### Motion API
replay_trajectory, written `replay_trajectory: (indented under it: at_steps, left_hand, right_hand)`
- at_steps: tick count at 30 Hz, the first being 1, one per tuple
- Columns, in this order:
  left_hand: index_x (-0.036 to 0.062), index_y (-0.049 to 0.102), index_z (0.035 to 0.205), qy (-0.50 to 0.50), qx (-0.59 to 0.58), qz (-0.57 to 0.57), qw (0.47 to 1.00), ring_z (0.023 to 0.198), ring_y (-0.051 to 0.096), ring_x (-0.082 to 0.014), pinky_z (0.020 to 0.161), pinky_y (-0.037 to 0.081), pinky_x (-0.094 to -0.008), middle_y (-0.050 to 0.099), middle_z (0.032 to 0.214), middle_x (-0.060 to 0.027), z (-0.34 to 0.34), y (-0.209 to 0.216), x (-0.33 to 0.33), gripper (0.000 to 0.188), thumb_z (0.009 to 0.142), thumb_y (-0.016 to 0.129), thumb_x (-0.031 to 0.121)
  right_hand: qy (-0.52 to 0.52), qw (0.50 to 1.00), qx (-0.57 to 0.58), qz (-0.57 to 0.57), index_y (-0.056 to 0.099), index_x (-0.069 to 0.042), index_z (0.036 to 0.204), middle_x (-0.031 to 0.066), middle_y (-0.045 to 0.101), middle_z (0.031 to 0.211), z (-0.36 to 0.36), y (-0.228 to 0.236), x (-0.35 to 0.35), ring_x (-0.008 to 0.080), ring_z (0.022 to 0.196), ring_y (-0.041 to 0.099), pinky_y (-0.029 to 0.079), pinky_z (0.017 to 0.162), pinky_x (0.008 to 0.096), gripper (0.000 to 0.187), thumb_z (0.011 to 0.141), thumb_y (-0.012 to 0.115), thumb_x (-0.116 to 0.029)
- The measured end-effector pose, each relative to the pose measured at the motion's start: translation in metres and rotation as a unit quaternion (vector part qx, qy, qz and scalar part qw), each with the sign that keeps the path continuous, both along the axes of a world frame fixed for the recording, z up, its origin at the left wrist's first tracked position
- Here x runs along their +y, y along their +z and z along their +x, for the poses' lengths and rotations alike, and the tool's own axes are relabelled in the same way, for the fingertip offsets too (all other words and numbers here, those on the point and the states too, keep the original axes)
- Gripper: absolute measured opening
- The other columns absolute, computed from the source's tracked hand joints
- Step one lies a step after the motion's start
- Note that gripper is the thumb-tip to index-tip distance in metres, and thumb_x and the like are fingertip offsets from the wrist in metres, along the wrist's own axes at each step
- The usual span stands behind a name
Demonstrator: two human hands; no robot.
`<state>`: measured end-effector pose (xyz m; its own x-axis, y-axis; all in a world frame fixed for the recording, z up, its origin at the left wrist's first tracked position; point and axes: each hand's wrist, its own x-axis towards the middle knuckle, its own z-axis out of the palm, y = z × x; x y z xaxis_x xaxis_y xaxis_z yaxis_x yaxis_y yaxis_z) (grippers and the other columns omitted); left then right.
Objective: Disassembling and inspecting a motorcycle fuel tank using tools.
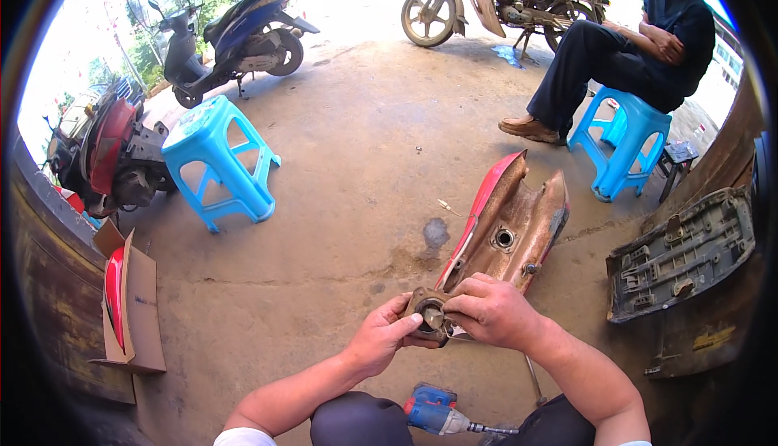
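My left hand [379, 334] grips a dirty metal part [432, 315] with a squarish flange and a round opening, thumb on its rim. The fingers of my right hand [496, 313] are pinched together at the part's right side. Whether they hold a small piece there is hidden. Just beyond my hands, a red motorcycle fuel tank [519, 203] lies upside down on the floor, its brown, rusty-looking underside facing up. A round hole shows in that underside, and a thin wire with a pale connector [443, 204] sticks out to its left.
A blue cordless drill [438, 413] lies between my knees. Blue plastic stools [207, 134] stand left and right, a person [648, 49] seated on the right one. An upturned motorcycle seat [689, 251] is at right, a cardboard box [146, 304] at left. Motorbikes [243, 36] stand beyond.
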<state>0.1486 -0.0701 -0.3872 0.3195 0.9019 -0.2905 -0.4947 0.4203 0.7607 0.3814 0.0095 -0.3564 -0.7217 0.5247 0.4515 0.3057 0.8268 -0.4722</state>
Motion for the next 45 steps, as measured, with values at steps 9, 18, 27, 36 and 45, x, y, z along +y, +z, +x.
replay_trajectory:
  at_steps: [9,18,27,36,45]
  left_hand:
    - [0.0008,0.053,0.139,0.013,0.046,0.02,0.999,0.105,0.071,-0.0227,0.089,0.066,-0.0428,0.067,0.123,-0.0105,-0.004,-0.008,0.006,0.033,0.109,0.054,0.016]
    - [0.0016,0.053,0.139,0.041,0.049,0.023,0.998,0.102,0.072,-0.0223,0.085,0.065,-0.0438,0.068,0.122,-0.0107,-0.017,-0.012,0.0,0.035,0.108,0.055,0.018]
    - [0.0071,0.056,0.14,0.184,-0.034,0.04,0.982,0.106,0.072,-0.0235,0.084,0.066,-0.0464,0.068,0.128,-0.0087,-0.069,-0.061,-0.028,0.032,0.109,0.052,0.015]
    - [0.0135,0.061,0.133,0.476,0.046,-0.028,0.878,0.104,0.072,-0.0222,0.083,0.064,-0.0408,0.071,0.123,-0.0057,-0.219,-0.217,-0.157,0.027,0.108,0.055,0.017]
    - [0.0137,0.063,0.132,0.547,0.044,-0.099,0.83,0.101,0.071,-0.0206,0.081,0.059,-0.0356,0.074,0.115,-0.0034,-0.244,-0.274,-0.27,0.031,0.102,0.061,0.017]
  right_hand:
    - [-0.031,0.999,-0.001,0.008,0.071,-0.007,0.098,0.0081,0.066,0.09,-0.007,-0.007,-0.006,0.0288,0.08,0.068,0.056,0.067,0.041,0.021,0.08,0.081,-0.011]
    - [0.004,0.994,-0.075,0.077,0.059,-0.004,0.094,0.0129,0.057,0.088,-0.026,-0.013,0.0,0.0319,0.083,0.064,0.055,0.072,0.0421,0.015,0.085,0.069,-0.011]
    - [-0.174,0.972,-0.126,-0.092,0.056,-0.001,0.098,0.0218,0.062,0.091,0.023,-0.035,0.023,0.0445,0.088,0.063,0.05,0.075,0.0486,0.015,0.088,0.067,-0.003]
    - [-0.169,0.941,-0.198,-0.217,0.056,0.004,0.096,0.0225,0.061,0.087,0.063,-0.048,0.041,0.0406,0.082,0.062,0.05,0.076,0.0429,0.016,0.08,0.059,0.006]
    - [-0.13,0.874,-0.362,-0.296,0.063,0.003,0.093,0.0203,0.064,0.082,0.084,-0.076,0.042,0.035,0.075,0.063,0.049,0.071,0.0421,0.016,0.078,0.058,0.005]
